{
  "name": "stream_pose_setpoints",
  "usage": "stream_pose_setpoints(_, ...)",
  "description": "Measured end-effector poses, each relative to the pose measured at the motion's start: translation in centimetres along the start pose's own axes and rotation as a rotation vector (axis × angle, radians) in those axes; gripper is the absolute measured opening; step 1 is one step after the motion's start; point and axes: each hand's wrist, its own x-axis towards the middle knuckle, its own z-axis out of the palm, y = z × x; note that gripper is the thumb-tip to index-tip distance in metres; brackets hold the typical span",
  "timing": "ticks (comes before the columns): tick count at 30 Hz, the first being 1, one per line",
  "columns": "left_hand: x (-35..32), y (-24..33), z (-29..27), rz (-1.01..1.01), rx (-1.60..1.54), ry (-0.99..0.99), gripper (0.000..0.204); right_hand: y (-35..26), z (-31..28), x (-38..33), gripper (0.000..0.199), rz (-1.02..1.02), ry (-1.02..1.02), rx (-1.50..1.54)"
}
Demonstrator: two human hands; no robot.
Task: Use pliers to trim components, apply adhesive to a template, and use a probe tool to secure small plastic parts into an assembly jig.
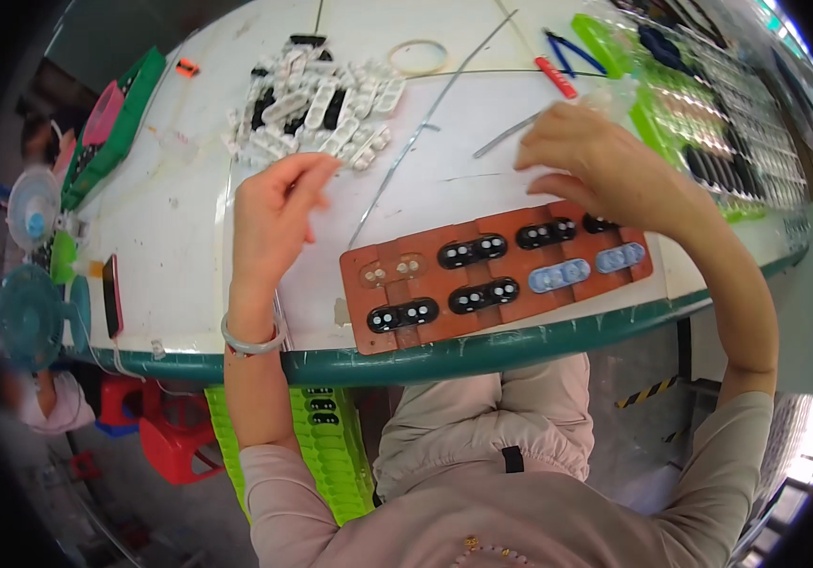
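Observation:
A reddish-brown tray (444, 328) with two rows of oval slots lies by the table's near edge. Several slots hold black oval pieces (484, 294) with whitish dots; two in the near row show pale blue oval pieces (559, 275). In the far left slot only small pale dots show. My left hand (279, 204) hovers left of the tray, near a heap of white and black oval parts (317, 99); its bent fingers are blurred. Above the tray's far right end is my right hand (596, 161), thumb and loosely curled fingers apart, nothing visible between them.
A long thin metal strip (416, 137) crosses the table beyond the tray. Blue-handled pliers (572, 54), a red-handled tool (555, 78) and a tape ring (417, 57) lie farther back. Green trays (653, 123) line the right; a phone (112, 295) rests at left.

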Motion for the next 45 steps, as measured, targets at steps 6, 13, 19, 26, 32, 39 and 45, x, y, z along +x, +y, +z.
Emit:
stream_pose_setpoints(6,-4.6,-1.0,-3.6,-0.059,0.297,0.049,0.022,-0.3,-0.3,-11.8,0.022,0.287,0.354,0.112)
stream_pose_setpoints(13,-14.2,-3.2,3.3,0.375,0.554,0.399,0.043,-0.3,4.3,-16.4,0.041,0.443,0.599,0.329)
stream_pose_setpoints(19,-17.3,-4.9,6.0,0.278,0.647,0.790,0.058,0.0,4.7,-16.5,0.044,0.476,0.511,0.422)
stream_pose_setpoints(26,-20.5,-4.3,5.5,0.169,0.716,0.917,0.061,0.6,4.7,-17.4,0.033,0.406,0.414,0.348)
stream_pose_setpoints(32,-24.1,-6.9,6.0,0.020,0.792,0.965,0.064,0.2,5.0,-17.7,0.036,0.445,0.497,0.285)
stream_pose_setpoints(39,-25.4,-9.7,4.1,-0.087,0.754,0.968,0.060,2.7,2.9,-12.8,0.042,0.326,0.654,0.393)
stream_pose_setpoints(45,-22.2,-7.6,4.5,0.027,0.579,0.983,0.059,9.0,4.7,-6.0,0.053,0.614,0.487,0.318)
